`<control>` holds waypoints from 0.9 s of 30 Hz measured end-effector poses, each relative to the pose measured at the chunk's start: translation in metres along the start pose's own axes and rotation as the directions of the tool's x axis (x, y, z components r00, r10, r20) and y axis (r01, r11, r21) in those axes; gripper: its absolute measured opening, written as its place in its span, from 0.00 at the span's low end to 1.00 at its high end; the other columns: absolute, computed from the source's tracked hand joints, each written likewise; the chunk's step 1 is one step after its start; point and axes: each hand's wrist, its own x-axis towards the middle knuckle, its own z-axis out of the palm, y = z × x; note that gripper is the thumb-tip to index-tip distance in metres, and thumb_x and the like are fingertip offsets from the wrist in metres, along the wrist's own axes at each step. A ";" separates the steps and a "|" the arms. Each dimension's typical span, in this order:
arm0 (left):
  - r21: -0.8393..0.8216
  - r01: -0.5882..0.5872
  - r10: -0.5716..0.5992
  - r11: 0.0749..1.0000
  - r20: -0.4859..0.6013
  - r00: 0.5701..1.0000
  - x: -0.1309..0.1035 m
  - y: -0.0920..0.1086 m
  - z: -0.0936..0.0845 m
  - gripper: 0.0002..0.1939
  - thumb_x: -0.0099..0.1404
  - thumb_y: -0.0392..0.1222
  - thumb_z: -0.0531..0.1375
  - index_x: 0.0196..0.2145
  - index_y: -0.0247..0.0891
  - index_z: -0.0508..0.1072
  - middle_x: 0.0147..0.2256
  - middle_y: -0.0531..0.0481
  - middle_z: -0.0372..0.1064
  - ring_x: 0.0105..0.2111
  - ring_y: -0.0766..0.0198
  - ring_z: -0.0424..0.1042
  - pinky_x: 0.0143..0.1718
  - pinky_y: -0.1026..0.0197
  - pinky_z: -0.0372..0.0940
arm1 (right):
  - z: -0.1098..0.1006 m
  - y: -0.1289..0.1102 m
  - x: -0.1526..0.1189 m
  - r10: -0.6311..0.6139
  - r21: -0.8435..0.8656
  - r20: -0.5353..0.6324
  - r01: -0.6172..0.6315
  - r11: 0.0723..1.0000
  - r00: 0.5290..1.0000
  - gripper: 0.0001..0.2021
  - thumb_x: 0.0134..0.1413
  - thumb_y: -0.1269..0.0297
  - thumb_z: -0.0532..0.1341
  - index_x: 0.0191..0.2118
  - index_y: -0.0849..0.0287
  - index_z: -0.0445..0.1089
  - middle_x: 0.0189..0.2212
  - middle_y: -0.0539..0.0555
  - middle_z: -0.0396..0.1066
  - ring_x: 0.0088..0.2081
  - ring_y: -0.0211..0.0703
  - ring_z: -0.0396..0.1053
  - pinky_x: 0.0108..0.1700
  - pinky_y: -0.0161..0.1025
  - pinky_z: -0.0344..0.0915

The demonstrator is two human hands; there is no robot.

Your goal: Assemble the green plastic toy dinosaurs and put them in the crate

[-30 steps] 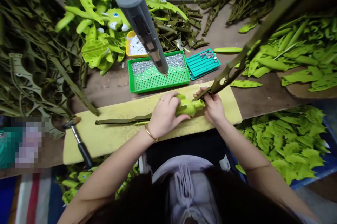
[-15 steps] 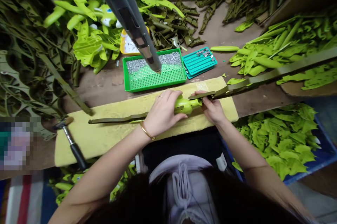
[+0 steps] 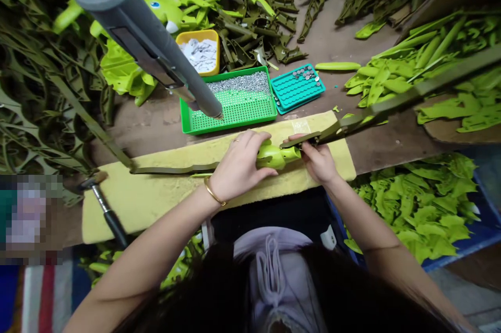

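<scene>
My left hand point(image 3: 241, 162) is wrapped over a lime-green hollow plastic part point(image 3: 278, 156), its fingers on the far side and thumb on the near side. A long dark olive plastic strip point(image 3: 176, 169) runs out from under that hand to the left. Fingers and thumb of my right hand point(image 3: 319, 159) are closed on the end of another olive strip point(image 3: 352, 123), which extends far to the upper right. The two parts meet between my hands, above the yellow mat point(image 3: 156, 202). My palms and fingers hide the exact joint.
A hanging grey electric screwdriver point(image 3: 144, 35) slants over a green tray point(image 3: 230, 124) of small screws. Beside it are a teal tray point(image 3: 297, 87) with metal discs and a yellow box point(image 3: 217, 54). A hammer point(image 3: 113, 226) lies left; a blue bin point(image 3: 465, 252) holds green parts at right.
The screwdriver has swung to the left, uncovering more of the yellow box. Both hands keep nearly the same place and grip, and the left strip's end has shifted slightly upward.
</scene>
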 end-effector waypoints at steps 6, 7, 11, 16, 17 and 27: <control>0.011 -0.009 0.009 1.000 0.027 1.000 0.000 0.001 -0.002 0.33 0.55 0.49 0.69 0.53 0.37 0.60 0.48 0.40 0.65 0.50 0.50 0.65 0.52 0.49 0.63 | 0.005 0.002 -0.011 0.029 -0.053 -0.042 -0.031 0.998 0.999 0.17 0.52 0.48 0.61 0.40 0.54 0.75 0.42 0.53 0.78 0.50 0.49 0.73 0.58 0.49 0.66; 0.033 -0.004 0.003 0.999 0.034 0.999 0.000 0.003 -0.004 0.33 0.55 0.49 0.68 0.53 0.36 0.61 0.48 0.40 0.65 0.50 0.50 0.65 0.51 0.49 0.63 | 0.006 0.003 -0.015 0.036 -0.064 -0.027 -0.038 0.997 0.999 0.18 0.53 0.47 0.61 0.42 0.54 0.75 0.43 0.54 0.77 0.51 0.49 0.72 0.58 0.49 0.66; 0.254 -0.025 -0.001 0.967 0.104 0.995 0.010 0.011 -0.019 0.31 0.55 0.48 0.68 0.54 0.35 0.65 0.51 0.36 0.65 0.52 0.44 0.63 0.52 0.44 0.60 | 0.007 -0.007 -0.017 0.069 -0.225 0.213 -0.020 0.974 0.975 0.25 0.46 0.49 0.67 0.49 0.55 0.71 0.46 0.55 0.76 0.51 0.48 0.72 0.56 0.47 0.68; 0.281 -0.069 -0.034 0.957 0.346 0.938 0.033 -0.003 -0.036 0.21 0.60 0.54 0.61 0.47 0.40 0.75 0.41 0.45 0.73 0.43 0.49 0.69 0.42 0.52 0.63 | -0.020 -0.066 0.072 -0.044 -0.675 0.311 0.253 0.693 0.949 0.14 0.52 0.62 0.62 0.46 0.57 0.72 0.44 0.55 0.75 0.48 0.46 0.73 0.53 0.47 0.70; 0.285 -0.048 -0.058 0.957 0.351 0.935 0.037 -0.007 -0.037 0.20 0.61 0.54 0.60 0.46 0.40 0.75 0.40 0.46 0.74 0.42 0.50 0.69 0.40 0.53 0.63 | -0.025 -0.079 0.102 -0.198 -0.754 0.176 0.261 0.603 0.964 0.14 0.57 0.64 0.56 0.47 0.60 0.70 0.44 0.57 0.75 0.46 0.45 0.73 0.52 0.47 0.70; 0.243 0.030 -0.129 0.969 0.399 0.908 0.050 -0.019 -0.040 0.25 0.59 0.58 0.61 0.47 0.39 0.75 0.43 0.45 0.75 0.46 0.49 0.69 0.40 0.54 0.63 | -0.012 -0.107 0.259 -0.126 -0.978 0.158 0.173 0.115 0.979 0.27 0.42 0.81 0.59 0.53 0.68 0.67 0.45 0.64 0.73 0.49 0.51 0.69 0.59 0.55 0.58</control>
